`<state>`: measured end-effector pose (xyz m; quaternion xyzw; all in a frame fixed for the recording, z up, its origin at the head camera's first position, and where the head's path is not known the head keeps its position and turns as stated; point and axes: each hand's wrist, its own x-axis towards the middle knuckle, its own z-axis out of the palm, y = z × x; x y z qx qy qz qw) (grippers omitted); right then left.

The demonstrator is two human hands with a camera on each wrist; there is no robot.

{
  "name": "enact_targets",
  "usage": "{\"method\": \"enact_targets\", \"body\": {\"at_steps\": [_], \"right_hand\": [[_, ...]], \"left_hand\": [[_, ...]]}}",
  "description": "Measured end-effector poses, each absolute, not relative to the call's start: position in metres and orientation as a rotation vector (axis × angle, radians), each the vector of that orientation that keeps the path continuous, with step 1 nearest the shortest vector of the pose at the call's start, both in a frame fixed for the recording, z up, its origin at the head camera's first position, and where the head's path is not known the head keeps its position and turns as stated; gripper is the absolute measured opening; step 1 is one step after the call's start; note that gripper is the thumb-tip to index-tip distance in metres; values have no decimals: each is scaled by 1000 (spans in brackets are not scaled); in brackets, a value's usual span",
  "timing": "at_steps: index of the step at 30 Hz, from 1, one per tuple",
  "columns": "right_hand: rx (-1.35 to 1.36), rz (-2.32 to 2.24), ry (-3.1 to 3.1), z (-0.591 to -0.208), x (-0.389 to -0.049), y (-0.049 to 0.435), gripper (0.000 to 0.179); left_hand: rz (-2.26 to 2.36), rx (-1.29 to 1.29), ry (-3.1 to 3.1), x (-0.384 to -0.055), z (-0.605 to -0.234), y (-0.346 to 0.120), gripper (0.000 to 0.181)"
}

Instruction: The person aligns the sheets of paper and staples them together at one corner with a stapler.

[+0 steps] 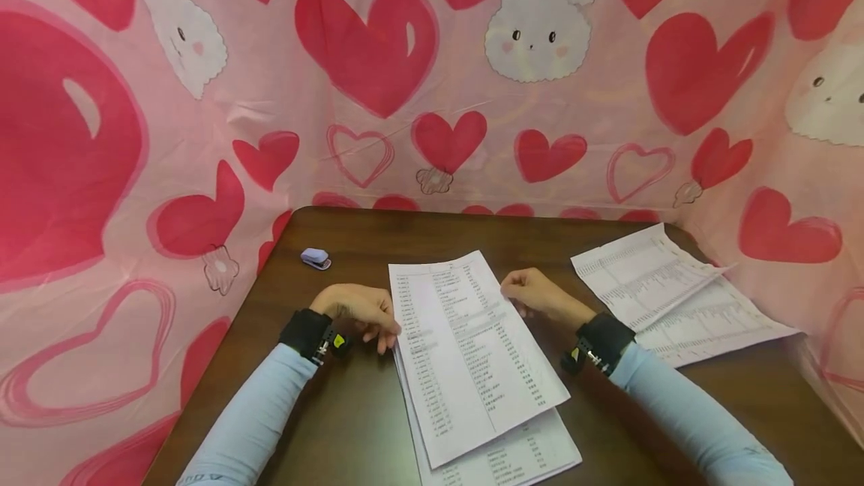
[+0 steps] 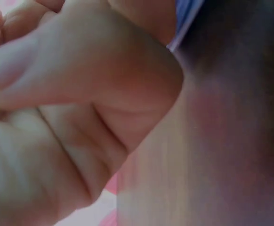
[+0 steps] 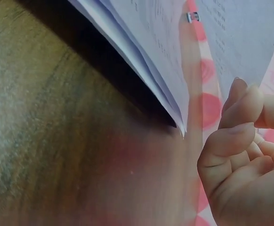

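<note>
- Top sheet (image 1: 466, 373) is lying askew over the lower sheets (image 1: 543, 445), mid-table, between the two hands; the lower sheets' bottom corner is sticking out beneath.
- Right hand (image 1: 540, 295): grip is pinching the top sheet at its right edge, thumb against finger; right wrist view is showing that sheet standing apart from the other sheets' edges.
- Left hand (image 1: 358, 310): fingers are bending in at the left edge, fingertips touching paper. Whether this grip is pinching, I cannot tell; the wrist view is too close and blurred.
- Step in hand, by my reading: the person is handling the top sheet against those below, probably bringing them into line.
- Next move is likely calling for squaring the edges, light fingers on both sides; thin paper could be bending or sliding if pushed hard.
- What looks like a small stapler (image 1: 316, 258) is sitting near the table's (image 1: 337, 418) far left corner, untouched, perhaps waiting its turn.
- More printed papers (image 1: 715, 317) are lying overlapped at the right, apart from the handled sheets.
</note>
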<state>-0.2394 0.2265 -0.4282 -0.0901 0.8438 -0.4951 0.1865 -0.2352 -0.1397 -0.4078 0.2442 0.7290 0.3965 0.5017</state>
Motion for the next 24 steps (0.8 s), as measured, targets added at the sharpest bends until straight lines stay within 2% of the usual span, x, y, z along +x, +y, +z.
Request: {"method": "enact_targets", "body": {"at_steps": [6, 14, 24], "right_hand": [[-290, -1348, 2375, -437, -234, 222, 14], [-319, -1259, 2412, -446, -233, 220, 13], [-409, -1102, 2461, -444, -231, 226, 13]], "left_hand": [[950, 499, 1723, -231, -417, -141, 33], [863, 534, 1724, -232, -427, -141, 33], [847, 461, 1718, -229, -433, -139, 40]]}}
